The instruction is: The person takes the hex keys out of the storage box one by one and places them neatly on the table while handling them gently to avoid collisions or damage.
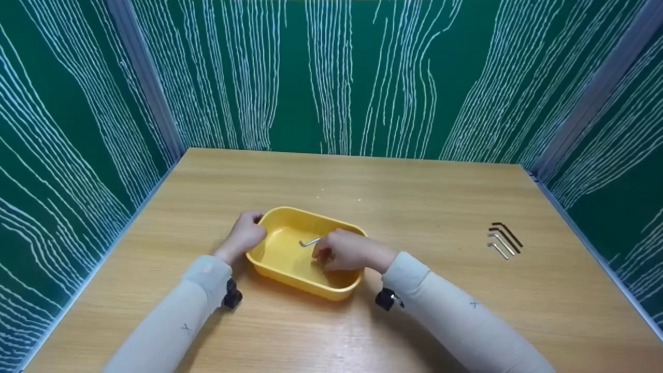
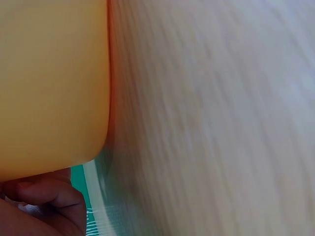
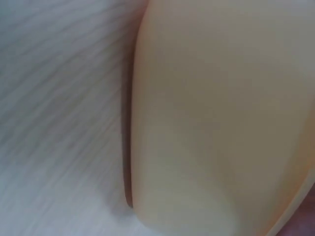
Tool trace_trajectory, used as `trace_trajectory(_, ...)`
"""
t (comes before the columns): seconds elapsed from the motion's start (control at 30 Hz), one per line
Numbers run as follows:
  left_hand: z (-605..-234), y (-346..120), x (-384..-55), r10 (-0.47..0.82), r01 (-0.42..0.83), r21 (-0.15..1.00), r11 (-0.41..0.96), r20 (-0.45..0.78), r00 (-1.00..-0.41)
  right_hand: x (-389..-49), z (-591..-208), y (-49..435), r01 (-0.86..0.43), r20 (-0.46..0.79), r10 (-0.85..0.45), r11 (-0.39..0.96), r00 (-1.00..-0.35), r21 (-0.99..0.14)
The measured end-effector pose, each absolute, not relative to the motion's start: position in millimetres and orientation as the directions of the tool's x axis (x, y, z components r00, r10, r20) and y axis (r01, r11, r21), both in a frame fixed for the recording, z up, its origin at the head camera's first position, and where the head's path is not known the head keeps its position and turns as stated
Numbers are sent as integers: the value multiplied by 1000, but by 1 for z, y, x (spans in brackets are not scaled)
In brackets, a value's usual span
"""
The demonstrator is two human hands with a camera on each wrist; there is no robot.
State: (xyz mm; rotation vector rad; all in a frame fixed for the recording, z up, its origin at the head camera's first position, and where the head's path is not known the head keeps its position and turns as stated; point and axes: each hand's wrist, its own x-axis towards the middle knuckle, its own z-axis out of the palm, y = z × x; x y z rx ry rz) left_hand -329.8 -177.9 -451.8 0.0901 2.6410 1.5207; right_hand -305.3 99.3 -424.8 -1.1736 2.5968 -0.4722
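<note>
A yellow plastic tub [image 1: 305, 287] stands on the wooden table, turned at a slant. My left hand [image 1: 247, 233] grips its left end; the left wrist view shows curled fingers [image 2: 51, 194] against the tub's outer wall [image 2: 54, 88]. Inside the tub, a silver hex key [image 1: 310, 242] lies on the floor, its long arm running up to my right hand. That right hand [image 1: 344, 251] reaches over the right rim with its fingers bent down toward the tub floor. Its fingertips are partly hidden, and I cannot tell whether they hold anything. In the right wrist view the tub wall [image 3: 221, 118] fills most of the picture.
To the right on the table [image 1: 424, 207] lie several hex keys in a row: dark ones [image 1: 510, 234] at the back and silver ones [image 1: 500, 251] in front. Small pale specks [image 1: 359, 200] dot the wood behind the tub. Green patterned walls [image 1: 362, 77] enclose the table's back and sides.
</note>
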Motion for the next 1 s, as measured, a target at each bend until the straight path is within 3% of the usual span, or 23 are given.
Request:
trace_trajectory(0.2, -452, -178, -331, 93, 7, 867, 499, -45, -995, -308, -427, 97, -706, 7, -748, 624, -664, -335)
trace_trajectory(0.5, -452, -178, -330, 110, 15, 869, 495, -46, -993, -312, -432, 92, -664, -15, -708, 669, -706, -334)
trace_trajectory(1.0, -451, -178, -329, 100, 8, 875, 483, -46, -994, -314, -433, 87, -652, -12, -701, 669, -713, -358)
